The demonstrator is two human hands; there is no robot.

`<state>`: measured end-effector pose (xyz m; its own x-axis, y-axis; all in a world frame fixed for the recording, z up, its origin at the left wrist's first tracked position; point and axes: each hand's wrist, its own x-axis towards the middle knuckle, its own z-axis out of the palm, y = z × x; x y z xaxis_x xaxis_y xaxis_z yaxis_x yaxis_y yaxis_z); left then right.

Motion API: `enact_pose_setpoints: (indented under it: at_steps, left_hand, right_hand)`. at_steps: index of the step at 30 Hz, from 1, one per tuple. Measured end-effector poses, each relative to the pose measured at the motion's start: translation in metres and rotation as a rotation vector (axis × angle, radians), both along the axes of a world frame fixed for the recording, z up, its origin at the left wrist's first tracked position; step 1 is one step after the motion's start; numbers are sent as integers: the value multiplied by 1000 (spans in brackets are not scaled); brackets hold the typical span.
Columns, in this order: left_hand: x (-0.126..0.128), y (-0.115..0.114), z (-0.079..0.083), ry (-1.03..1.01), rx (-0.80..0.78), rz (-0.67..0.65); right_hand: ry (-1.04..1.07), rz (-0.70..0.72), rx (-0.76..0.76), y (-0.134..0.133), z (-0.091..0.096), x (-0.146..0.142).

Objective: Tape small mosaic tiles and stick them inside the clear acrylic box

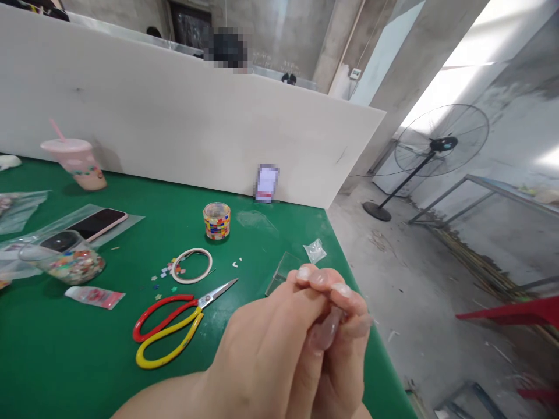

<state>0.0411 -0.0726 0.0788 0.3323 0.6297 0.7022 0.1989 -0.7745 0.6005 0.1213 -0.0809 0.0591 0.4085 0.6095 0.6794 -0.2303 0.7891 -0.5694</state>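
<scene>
My left hand (262, 343) and my right hand (345, 361) are pressed together low over the right end of the green table (65, 361). Both have their fingers curled and pinched against each other; whatever is between them is hidden. Left of the hands lie scissors (174, 326) with red and yellow handles. A clear plastic piece (282, 272) and a small clear bag (314, 250) lie just beyond the fingertips. Further left are a white ring (191, 265), several small coloured tiles (168, 273) and a tile-covered little cup (216, 220).
A jar of coloured bits (65, 262), a phone (98, 223), a red-and-white sachet (94, 297) and a pink drink cup (76, 163) sit at the left. A white partition (174, 116) backs the table. The table's edge runs just right of my hands; a standing fan (441, 145) is on the floor beyond.
</scene>
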Motion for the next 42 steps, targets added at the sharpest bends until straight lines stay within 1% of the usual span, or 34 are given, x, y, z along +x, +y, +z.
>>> enact_pose_setpoints:
  at_steps: [3, 7, 9, 12, 15, 16, 18, 20, 24, 28, 30, 32, 34, 35, 39, 42]
  left_hand:
    - [-2, 3, 4, -45, 75, -9]
    - [-6, 4, 6, -80, 81, -20]
    - [-7, 2, 6, -86, 70, -10]
    - [-6, -3, 6, -56, 21, 44]
    - [-4, -4, 5, -51, 25, 119]
    - [-4, -4, 5, -65, 45, 115]
    - [-3, -1, 6, -106, 87, 63]
    - [-2, 0, 8, -139, 71, 18]
    - [-2, -1, 14, -205, -105, -17]
    - [-6, -1, 18, -234, -236, -94]
    - [-8, 1, 19, -238, -287, -134]
    - [-8, 4, 18, -232, -303, -159]
    - [-8, 6, 16, -200, -275, -160]
    - [-7, 7, 14, -185, -233, -140]
    - [-1, 10, 5, -171, 7, -6]
    - [1, 14, 5, -162, 80, 9]
  right_hand:
    - [-9, 57, -46, -1, 4, 6]
    - [-128, 35, -62, 1, 11, 14]
    - [-171, -18, -60, 3, 13, 16]
    - [-253, -182, -65, 3, 13, 16]
    - [-366, -321, -6, 2, 11, 16]
    - [-395, -354, 24, 1, 9, 17]
    - [-437, -412, 72, 1, 7, 18]
    - [-480, -446, 100, 1, 5, 19]
    - [-498, -433, 84, 4, 5, 20]
    - [-524, -386, 57, 5, 8, 22]
    - [-548, -377, 57, 5, 9, 24]
    - [-553, -372, 50, 5, 9, 26]
    - [-543, -354, 25, 6, 8, 27]
    - [-531, -344, 9, 6, 7, 26]
    - [-430, -306, -39, 8, 4, 24]
    - [-306, -215, -113, 11, 0, 23]
